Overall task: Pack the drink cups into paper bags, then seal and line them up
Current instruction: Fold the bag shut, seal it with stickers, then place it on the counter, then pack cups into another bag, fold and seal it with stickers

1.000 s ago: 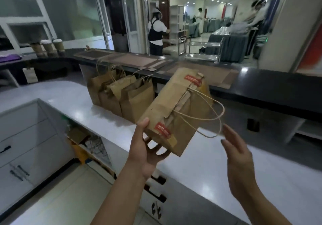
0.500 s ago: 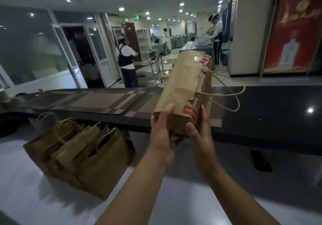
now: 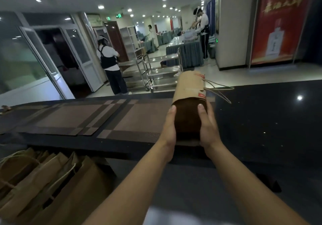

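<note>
Holding the sealed paper bag [image 3: 190, 89] between both your hands at the black counter [image 3: 261, 120].
Your left hand [image 3: 169, 127] and right hand [image 3: 208, 129] clasp its near end from either side, thumbs on top. The bag points toward 12 o'clock, with its red sticker seals [image 3: 202, 95] and twine handles [image 3: 219, 89] on its 3 o'clock side. Woven placemats [image 3: 73, 118] lie at 9 o'clock, and more brown paper bags [image 3: 43, 181] stand at 7 o'clock.

left hand [image 3: 169, 129] bare | right hand [image 3: 209, 129] bare | forearms [image 3: 139, 181] bare, nails short
</note>
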